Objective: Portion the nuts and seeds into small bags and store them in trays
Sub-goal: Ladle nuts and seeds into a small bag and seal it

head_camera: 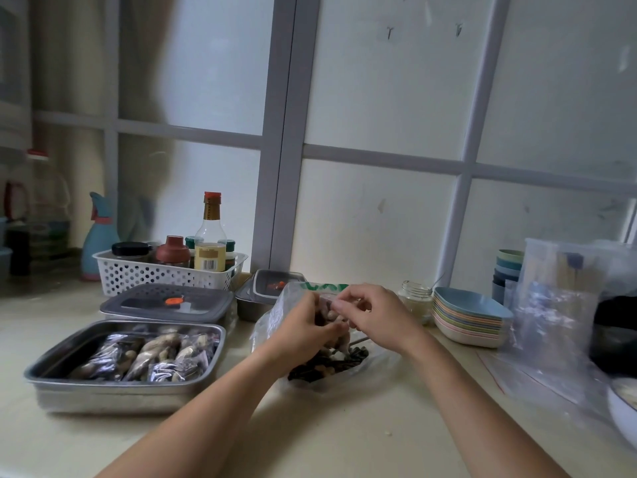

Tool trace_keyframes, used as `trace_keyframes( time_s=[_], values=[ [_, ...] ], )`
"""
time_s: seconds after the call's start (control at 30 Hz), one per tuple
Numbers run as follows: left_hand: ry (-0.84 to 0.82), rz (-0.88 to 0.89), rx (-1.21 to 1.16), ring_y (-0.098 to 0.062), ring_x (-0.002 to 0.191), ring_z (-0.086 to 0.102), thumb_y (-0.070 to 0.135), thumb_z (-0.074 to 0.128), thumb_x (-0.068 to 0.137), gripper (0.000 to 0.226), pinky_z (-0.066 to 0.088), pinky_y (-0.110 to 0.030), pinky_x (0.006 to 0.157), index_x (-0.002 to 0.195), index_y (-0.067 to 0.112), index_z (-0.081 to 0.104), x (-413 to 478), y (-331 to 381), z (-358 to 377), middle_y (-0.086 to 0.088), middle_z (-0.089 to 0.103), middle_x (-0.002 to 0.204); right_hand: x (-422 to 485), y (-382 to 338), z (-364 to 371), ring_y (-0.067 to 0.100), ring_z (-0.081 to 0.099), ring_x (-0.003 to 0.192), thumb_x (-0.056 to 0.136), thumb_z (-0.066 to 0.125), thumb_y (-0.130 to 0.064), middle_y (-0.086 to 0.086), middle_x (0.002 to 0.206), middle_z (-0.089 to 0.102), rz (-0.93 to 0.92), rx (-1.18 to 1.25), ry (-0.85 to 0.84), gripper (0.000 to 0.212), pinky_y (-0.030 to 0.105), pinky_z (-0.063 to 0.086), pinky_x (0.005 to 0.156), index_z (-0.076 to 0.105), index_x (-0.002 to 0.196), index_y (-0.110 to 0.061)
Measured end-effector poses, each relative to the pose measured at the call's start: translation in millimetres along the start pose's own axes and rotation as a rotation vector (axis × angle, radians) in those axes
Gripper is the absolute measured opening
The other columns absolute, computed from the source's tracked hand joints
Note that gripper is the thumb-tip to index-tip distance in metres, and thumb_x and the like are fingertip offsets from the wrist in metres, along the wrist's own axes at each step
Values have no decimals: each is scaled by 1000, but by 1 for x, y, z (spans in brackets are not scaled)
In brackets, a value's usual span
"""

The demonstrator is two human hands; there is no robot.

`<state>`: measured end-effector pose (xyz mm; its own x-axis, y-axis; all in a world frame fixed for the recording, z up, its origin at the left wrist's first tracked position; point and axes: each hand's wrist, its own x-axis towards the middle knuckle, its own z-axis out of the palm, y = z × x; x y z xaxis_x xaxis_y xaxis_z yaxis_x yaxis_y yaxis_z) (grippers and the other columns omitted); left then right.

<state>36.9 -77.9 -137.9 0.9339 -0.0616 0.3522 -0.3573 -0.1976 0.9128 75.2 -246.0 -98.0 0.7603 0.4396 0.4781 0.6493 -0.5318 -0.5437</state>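
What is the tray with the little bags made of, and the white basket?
The tray looks like metal, probably stainless steel: silvery grey, with a dull shine and rolled rim. The basket looks like white plastic: matte, with rows of small moulded holes.

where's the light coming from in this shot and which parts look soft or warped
Head view: light comes through the frosted window panes behind the counter, so the bottle is backlit; the far left edge is soft and hazy; the window bars lean from wide-angle distortion; the left hand and right hand look slightly blurred.
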Motion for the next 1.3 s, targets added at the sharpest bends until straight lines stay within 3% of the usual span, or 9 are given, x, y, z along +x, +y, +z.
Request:
trace_keyframes(
  time_s=[0.17,0.27,0.5,0.6,0.77,0.97,1.1,1.2,1.3],
  values=[
    [-12,16,-37,-21,70,69,8,71,94,30,54,-35,68,116,1,52,-1,4,-1,-11,72,80,4,4,0,6,67,78,96,70,-29,-9,88,70,-44,9,86,9,26,52,74,78,91,-30],
    [-93,77,-17,-22,69,65,13,61,102,13,48,-27,63,109,3,65,-4,13,-2,-14,69,78,5,5,-2,9,66,79,95,70,-29,-11,81,70,-46,67,113,10,30,55,75,78,90,-29],
    [-48,10,-111,-30,69,64,14,50,107,21,46,-44,68,102,-3,61,-5,15,-4,-19,61,80,1,5,-7,12,67,68,93,75,-32,-7,72,71,16,191,79,11,43,59,76,76,84,-26],
    [-5,-26,-152,-28,69,63,12,53,105,14,54,-40,65,109,4,63,-4,14,-6,-16,64,83,-1,6,-10,11,67,67,94,73,-36,-8,71,70,27,105,30,15,39,58,72,74,83,-26],
    [88,-36,-92,-3,64,66,18,62,101,17,54,-14,60,105,4,70,-2,12,-5,-8,71,89,-4,-1,-7,5,61,61,94,74,-39,-11,65,66,-22,65,23,20,25,50,63,73,82,-23],
    [173,-44,-164,-4,58,63,14,61,101,17,51,-17,54,102,0,71,-1,14,-5,-5,70,79,0,5,-7,15,65,65,94,72,-18,-5,73,69,19,237,54,5,32,54,64,70,90,-21],
    [175,-45,-228,-10,55,62,11,60,101,20,51,-19,51,99,-6,70,-4,18,-6,-8,66,75,3,8,-4,15,66,63,92,74,-7,8,86,70,48,333,147,13,29,52,62,65,100,-13],
    [140,-18,-220,-14,63,67,17,65,100,25,55,-21,58,99,-7,68,-6,18,-5,-13,68,80,3,5,-4,13,65,67,91,74,-9,10,90,69,39,350,194,15,20,52,60,64,101,-14],
    [178,-8,-158,-11,77,73,23,70,97,18,60,-23,73,101,6,74,-4,16,-4,-9,78,91,2,2,-2,15,64,68,91,75,-10,8,89,70,17,349,217,16,20,52,60,64,102,-15]
  ],
)
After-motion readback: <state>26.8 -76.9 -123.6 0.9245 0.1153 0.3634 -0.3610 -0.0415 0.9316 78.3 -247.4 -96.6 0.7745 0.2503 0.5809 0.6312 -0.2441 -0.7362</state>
